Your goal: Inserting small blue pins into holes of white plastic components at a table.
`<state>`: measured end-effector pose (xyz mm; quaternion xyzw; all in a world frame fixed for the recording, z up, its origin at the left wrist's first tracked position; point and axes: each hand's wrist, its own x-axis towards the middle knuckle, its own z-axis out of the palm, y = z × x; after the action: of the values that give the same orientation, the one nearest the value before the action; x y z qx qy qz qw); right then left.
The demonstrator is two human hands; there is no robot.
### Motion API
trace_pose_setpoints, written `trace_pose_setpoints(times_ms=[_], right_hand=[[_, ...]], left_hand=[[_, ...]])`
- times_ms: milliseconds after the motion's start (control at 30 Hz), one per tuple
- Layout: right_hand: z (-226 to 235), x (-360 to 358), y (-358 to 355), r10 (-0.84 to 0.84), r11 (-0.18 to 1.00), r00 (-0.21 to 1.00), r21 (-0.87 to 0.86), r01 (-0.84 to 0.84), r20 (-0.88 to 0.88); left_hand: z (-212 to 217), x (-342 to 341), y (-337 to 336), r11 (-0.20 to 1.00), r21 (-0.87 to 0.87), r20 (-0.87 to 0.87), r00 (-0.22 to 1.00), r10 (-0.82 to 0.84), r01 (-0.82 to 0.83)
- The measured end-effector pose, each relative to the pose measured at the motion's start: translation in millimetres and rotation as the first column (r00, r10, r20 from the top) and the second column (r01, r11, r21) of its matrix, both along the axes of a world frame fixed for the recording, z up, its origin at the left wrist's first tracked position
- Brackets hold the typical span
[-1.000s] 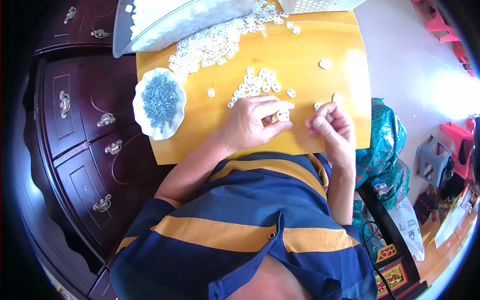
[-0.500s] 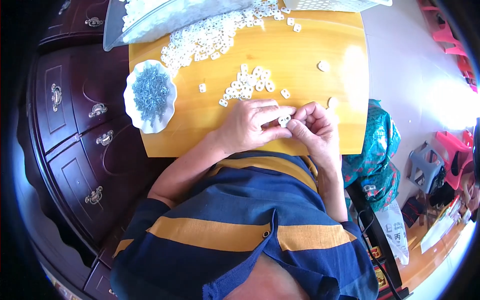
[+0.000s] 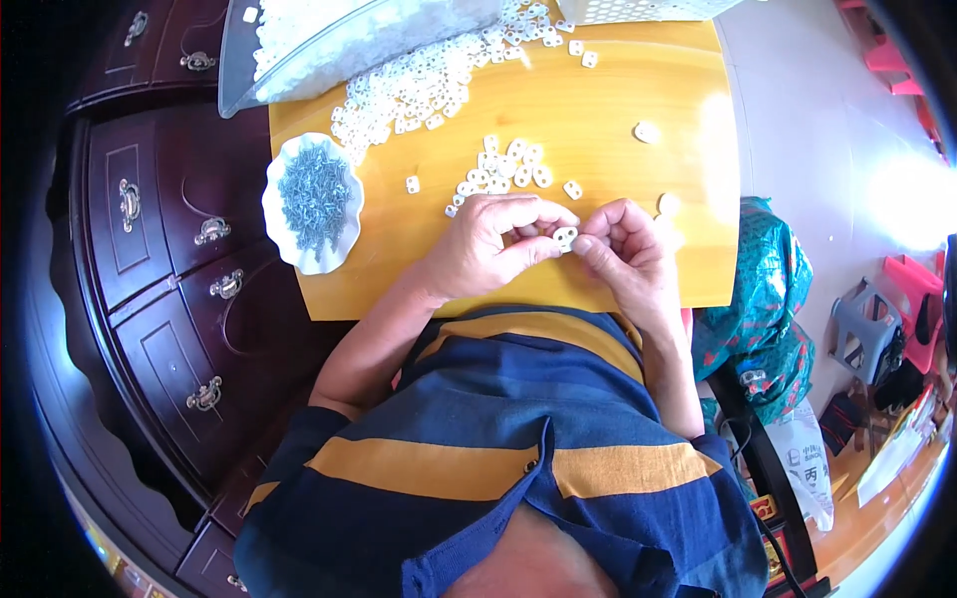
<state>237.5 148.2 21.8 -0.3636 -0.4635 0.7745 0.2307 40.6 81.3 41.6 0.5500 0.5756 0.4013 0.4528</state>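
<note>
Dark wooden cabinets point(image 3: 150, 249) stand along the left of a yellow wooden table point(image 3: 658, 80), with green bags point(image 3: 768, 284) beyond its right edge. A grey-rimmed bin point(image 3: 237, 70) and a white perforated basket point(image 3: 648, 10) sit at the far edge, a heap of white plastic pieces point(image 3: 409, 95) spilling from beside the bin. By the left edge, a scalloped white bowl point(image 3: 274, 214) holds small metal screws or nails point(image 3: 312, 199).

Just in from the near edge, right of its middle, the left hand point(image 3: 488, 244) has thumb and forefinger closed on a white two-holed piece point(image 3: 565, 237), its holed face turned upward. The right hand point(image 3: 633, 259) meets it from the right, fingers curled and thumb close against the piece; whether those fingertips grip anything cannot be told. A smaller cluster of white pieces point(image 3: 503, 164) lies just beyond the left hand.

For good handling, the left pinch should probably stay on the piece's side, leaving both holes uncovered and the face level. Small, light movements of the right thumb seem best, since a hard push could twist so small a part free.
</note>
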Motion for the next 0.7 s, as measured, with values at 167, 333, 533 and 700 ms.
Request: trace_pose_setpoints(times_ms=[167, 333, 533, 700], right_hand=[[-1.4, 1.7, -0.2, 0.044, 0.999, 0.999, 0.023, -0.044, -0.016], [-3.1, 1.6, -1.4, 0.051, 0.995, 0.998, 0.082, -0.053, 0.026], [2.1, -0.7, -2.4, 0.000, 1.000, 1.000, 0.002, 0.000, -0.010], [5.0, -3.0, -3.1, -0.020, 1.000, 1.000, -0.016, 0.019, -0.017]], left_hand=[[-3.0, -9.0, 5.3, 0.986, -0.155, 0.170, 0.985, -0.041, 0.068], [0.2, -14.6, 10.4, 0.983, -0.143, 0.165, 0.982, -0.091, 0.115], [2.6, -14.6, 11.3, 0.989, -0.067, 0.069, 0.989, -0.130, 0.135], [2.1, -16.0, 8.5, 0.988, -0.024, 0.024, 0.988, -0.151, 0.151]])
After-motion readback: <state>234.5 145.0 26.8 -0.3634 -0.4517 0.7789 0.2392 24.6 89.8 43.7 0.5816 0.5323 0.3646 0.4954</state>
